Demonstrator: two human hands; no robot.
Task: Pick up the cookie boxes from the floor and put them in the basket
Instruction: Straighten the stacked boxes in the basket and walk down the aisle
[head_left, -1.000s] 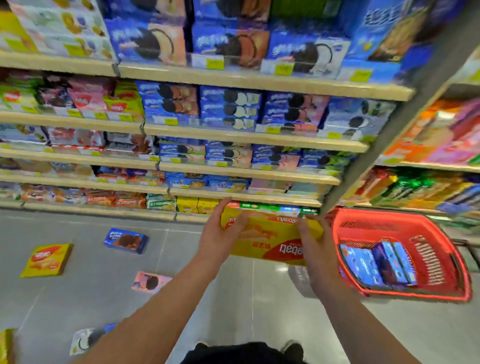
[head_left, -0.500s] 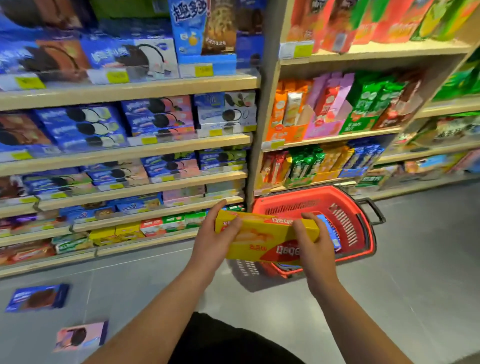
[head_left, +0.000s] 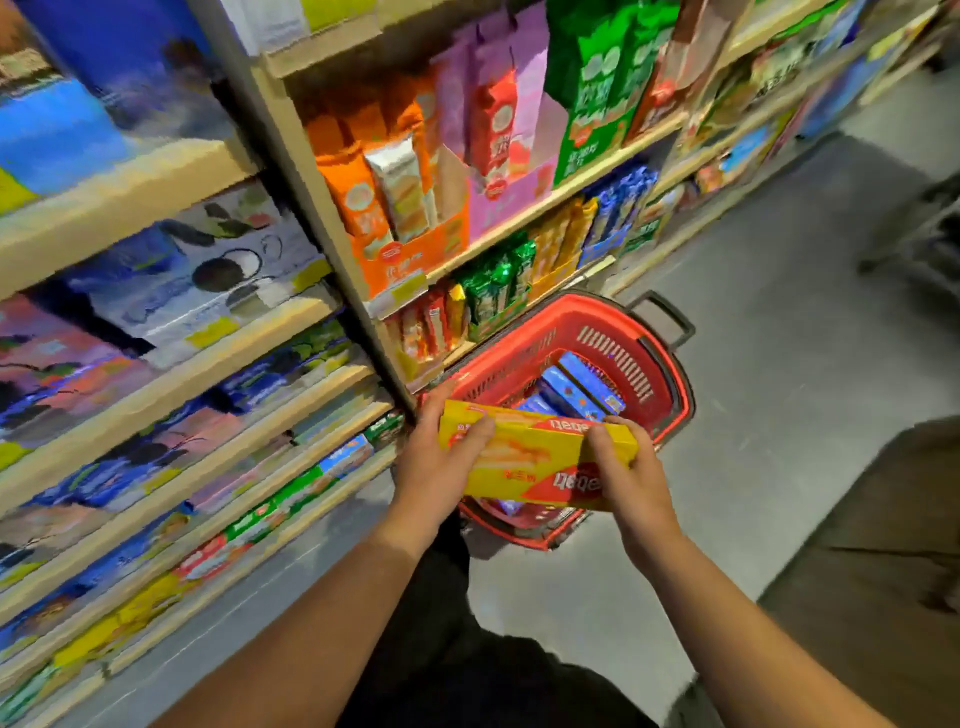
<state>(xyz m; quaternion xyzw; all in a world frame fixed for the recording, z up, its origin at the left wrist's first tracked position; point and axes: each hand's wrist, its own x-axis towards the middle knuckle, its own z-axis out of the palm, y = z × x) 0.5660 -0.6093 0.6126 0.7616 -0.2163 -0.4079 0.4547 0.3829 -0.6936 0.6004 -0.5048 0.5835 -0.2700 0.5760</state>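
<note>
Both hands, left hand (head_left: 434, 470) and right hand (head_left: 631, 475), grip our yellow cookie box (head_left: 535, 460) by its ends, above the near rim of the red basket (head_left: 670, 395) at one o'clock, where blue boxes (head_left: 582, 389) already lie, so we judge this one nearly delivered.
</note>
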